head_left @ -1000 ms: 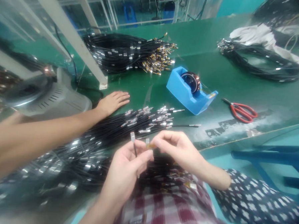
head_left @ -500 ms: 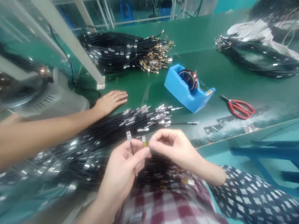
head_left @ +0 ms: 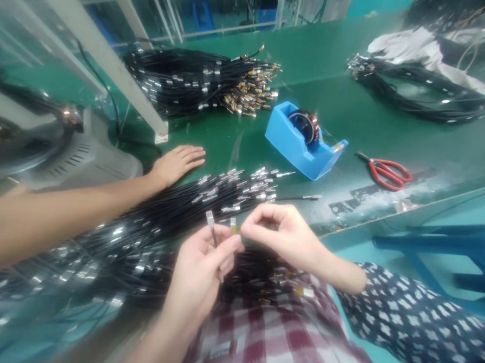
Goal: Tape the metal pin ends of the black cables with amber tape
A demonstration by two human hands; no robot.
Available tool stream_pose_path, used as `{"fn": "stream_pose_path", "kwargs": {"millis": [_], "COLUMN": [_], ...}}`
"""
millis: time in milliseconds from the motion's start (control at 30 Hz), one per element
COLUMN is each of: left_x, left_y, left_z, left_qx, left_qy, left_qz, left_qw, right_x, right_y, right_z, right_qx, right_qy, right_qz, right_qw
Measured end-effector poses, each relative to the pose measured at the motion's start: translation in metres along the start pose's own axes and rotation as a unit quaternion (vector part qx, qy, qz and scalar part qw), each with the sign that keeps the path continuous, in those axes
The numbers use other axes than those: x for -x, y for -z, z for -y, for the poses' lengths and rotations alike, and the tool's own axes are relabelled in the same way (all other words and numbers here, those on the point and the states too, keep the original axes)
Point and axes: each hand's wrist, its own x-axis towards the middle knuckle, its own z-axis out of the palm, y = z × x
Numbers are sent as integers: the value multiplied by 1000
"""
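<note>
My left hand [head_left: 201,266] is closed on thin black cables. One cable's silver connector [head_left: 210,218] stands up above the fingers. Beside it rises a second silver connector [head_left: 233,222], with a bit of amber tape [head_left: 235,230] around its base. My right hand [head_left: 282,231] has thumb and forefinger pinched at the edge of that tape. Below both hands, a bundle of black cables [head_left: 254,274] lies against a checked cloth. Just beyond my hands, more cables with silver ends [head_left: 242,189] are spread on the green table [head_left: 220,139].
A blue tape dispenser [head_left: 289,143] with an amber roll and red-handled pliers [head_left: 389,173] lie ahead. Another person's hand [head_left: 178,164] rests flat at left, near a grey machine [head_left: 73,156]. Cable coils [head_left: 178,83] sit further back. A blue stool [head_left: 446,246] stands right.
Both hands keep nearly the same pose around the connectors and tape. The whole view has shifted very slightly; the other person's hand stays on the table.
</note>
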Motion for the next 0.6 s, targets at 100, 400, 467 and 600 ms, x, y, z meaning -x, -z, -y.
{"fn": "stream_pose_path", "kwargs": {"millis": [100, 400, 467, 600], "left_x": [-1, -1, -1, 2], "left_y": [0, 2, 2, -2], "left_z": [-1, 3, 4, 7], "left_qx": [5, -17, -22, 12], "left_qy": [2, 5, -3, -1], "left_qz": [10, 40, 37, 28], "left_qw": [1000, 999, 999, 1000], "right_x": [0, -7, -8, -7], "right_y": [-1, -1, 0, -2], "right_z": [0, -1, -1, -1], "right_qx": [20, -3, 5, 53], "right_qy": [14, -11, -5, 36], "right_qz": [-9, 32, 43, 36], "right_qw": [1000, 999, 999, 997]}}
